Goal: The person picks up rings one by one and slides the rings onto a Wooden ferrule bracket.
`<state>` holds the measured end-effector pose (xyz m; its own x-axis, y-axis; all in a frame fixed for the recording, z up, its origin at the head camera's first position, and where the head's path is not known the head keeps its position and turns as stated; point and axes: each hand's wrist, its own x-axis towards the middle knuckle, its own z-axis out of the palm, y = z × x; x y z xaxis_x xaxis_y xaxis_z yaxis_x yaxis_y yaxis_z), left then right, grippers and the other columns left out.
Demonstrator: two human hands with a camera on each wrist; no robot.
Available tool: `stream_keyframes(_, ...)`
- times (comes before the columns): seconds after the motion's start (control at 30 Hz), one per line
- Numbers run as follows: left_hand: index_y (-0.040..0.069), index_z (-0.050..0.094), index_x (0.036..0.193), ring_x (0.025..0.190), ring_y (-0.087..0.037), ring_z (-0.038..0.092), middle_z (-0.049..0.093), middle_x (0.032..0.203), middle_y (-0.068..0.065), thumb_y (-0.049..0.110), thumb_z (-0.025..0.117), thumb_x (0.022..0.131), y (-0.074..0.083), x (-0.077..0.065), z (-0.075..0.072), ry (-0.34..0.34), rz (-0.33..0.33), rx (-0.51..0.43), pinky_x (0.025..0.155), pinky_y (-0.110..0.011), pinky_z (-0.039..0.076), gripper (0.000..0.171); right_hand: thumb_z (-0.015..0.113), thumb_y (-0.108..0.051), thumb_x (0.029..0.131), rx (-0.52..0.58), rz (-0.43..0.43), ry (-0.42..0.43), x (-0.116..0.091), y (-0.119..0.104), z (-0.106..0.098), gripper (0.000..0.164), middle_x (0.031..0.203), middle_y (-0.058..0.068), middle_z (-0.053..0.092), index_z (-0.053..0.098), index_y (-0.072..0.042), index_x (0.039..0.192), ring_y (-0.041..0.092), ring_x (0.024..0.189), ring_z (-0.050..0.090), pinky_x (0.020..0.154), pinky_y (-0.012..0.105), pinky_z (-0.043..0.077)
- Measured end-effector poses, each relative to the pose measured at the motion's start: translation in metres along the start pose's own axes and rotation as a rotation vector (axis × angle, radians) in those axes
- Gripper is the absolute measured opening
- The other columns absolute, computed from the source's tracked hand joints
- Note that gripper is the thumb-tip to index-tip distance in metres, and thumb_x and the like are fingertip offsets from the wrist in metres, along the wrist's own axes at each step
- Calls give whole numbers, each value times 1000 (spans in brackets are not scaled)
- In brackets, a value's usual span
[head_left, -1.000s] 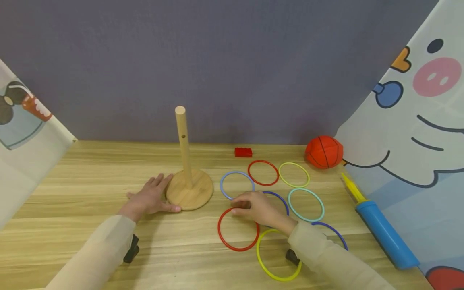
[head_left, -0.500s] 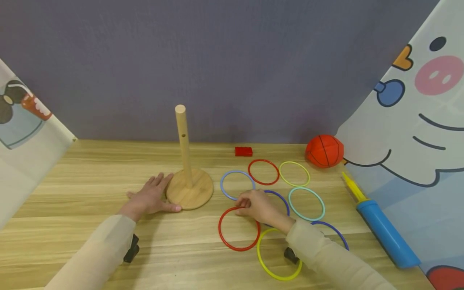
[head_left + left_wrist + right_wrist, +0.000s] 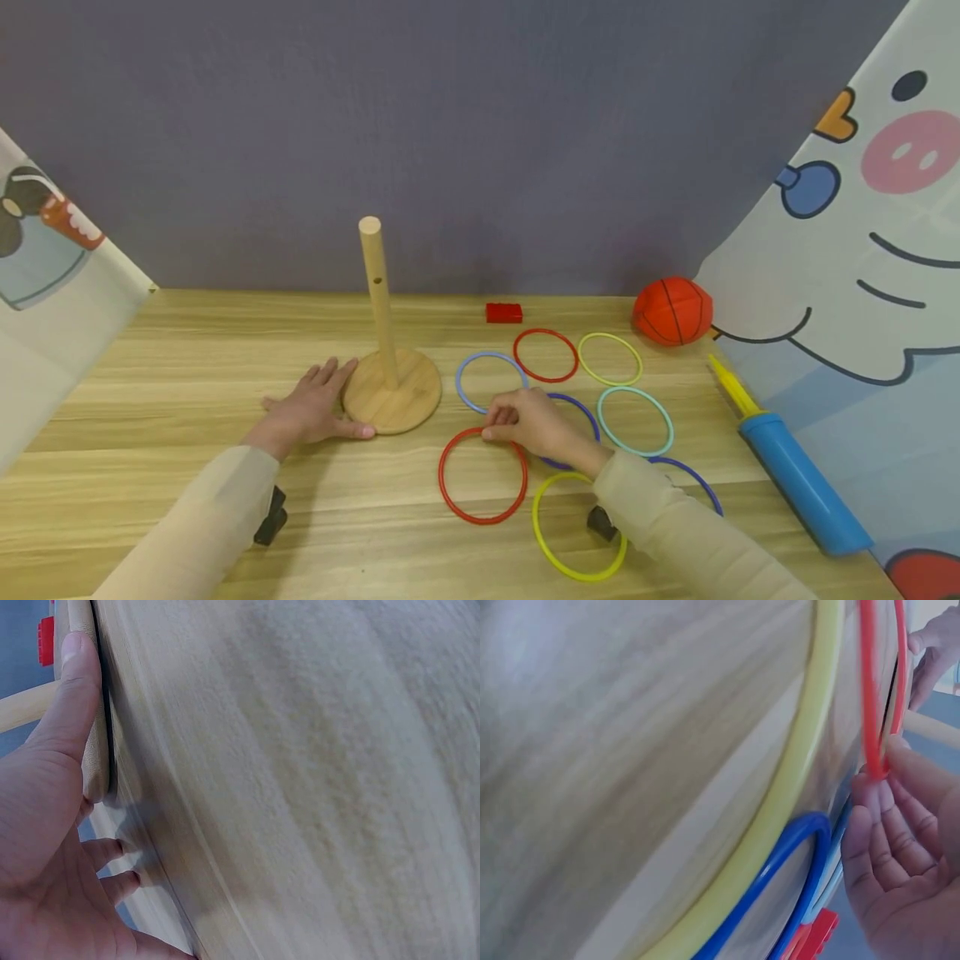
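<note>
With thumb and fingertips, my right hand [image 3: 534,422] pinches the far edge of a red ring [image 3: 442,479]. The right wrist view shows that red ring [image 3: 870,690] between the thumb and fingers. My left hand [image 3: 311,408] rests spread against the left side of a round wooden base [image 3: 416,404], from which an upright wooden peg [image 3: 381,308] rises. In the left wrist view, the thumb [image 3: 79,682] lies along the base's rim, and the other fingers reach to the tabletop. No ring is on the peg.
Around the right hand lie a yellow ring [image 3: 536,533], a light blue ring [image 3: 459,383], a dark blue ring [image 3: 596,425] and several others. Farther off are a red block [image 3: 504,313], a red ball [image 3: 672,312] and a blue pump [image 3: 802,483] with a yellow nozzle.
The red ring in my right hand has shifted slightly left, and its far edge has come up into the fingers' pinch. My left hand and the wooden base have stayed put.
</note>
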<state>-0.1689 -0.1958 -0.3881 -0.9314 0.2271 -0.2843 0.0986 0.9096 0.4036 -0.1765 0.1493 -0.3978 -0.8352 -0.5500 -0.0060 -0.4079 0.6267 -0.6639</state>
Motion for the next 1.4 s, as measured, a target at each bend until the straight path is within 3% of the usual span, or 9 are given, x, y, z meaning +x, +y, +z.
stream_keyframes(0.13,5,14,162,148,-57,5,4,164,-33,70,76,75,-1,-1,-1,-4,-1,-3,85,-96,5,126,80,-19,89,51,23,-10,-1,0,-3,5,79,-14,71,78,-15,91,3,74,66,68,24,55)
stream_keyframes(0.37,4,14,162,147,-58,5,4,163,-33,70,77,74,-1,1,-1,-5,3,-13,84,-96,4,126,79,-23,90,50,77,2,-4,0,-9,6,82,-16,73,82,-19,94,3,77,67,70,25,55)
stream_keyframes(0.5,4,15,162,147,-58,6,5,163,-33,69,78,73,-1,2,-1,-3,4,-14,83,-96,4,126,79,-21,90,76,59,26,-5,0,-14,8,84,-12,76,83,-15,94,3,78,68,71,25,56)
stream_keyframes(0.67,5,16,162,148,-57,6,5,164,-32,69,79,72,0,1,-2,-11,-12,-14,83,-96,7,127,81,-22,89,85,23,81,-5,-5,-25,9,82,-8,76,83,-14,93,7,71,65,62,24,52)
stream_keyframes(0.93,5,17,162,147,-58,7,6,164,-32,67,81,71,2,1,-3,-14,-26,-10,82,-96,9,128,81,-22,89,132,37,140,-2,-27,-53,9,86,-5,76,83,-15,95,11,76,70,64,27,55)
stream_keyframes(1.2,5,16,161,148,-57,6,5,164,-32,64,83,72,5,1,-6,-23,-35,-13,83,-96,11,127,80,-19,89,178,37,179,8,-53,-86,13,86,0,77,83,-10,98,13,73,66,60,23,47)
stream_keyframes(1.4,7,17,162,148,-57,7,6,164,-31,66,84,69,3,4,-4,-19,-49,-22,82,-96,11,129,82,-20,88,165,-6,213,21,-74,-111,16,87,0,78,83,-8,99,15,79,72,68,25,54)
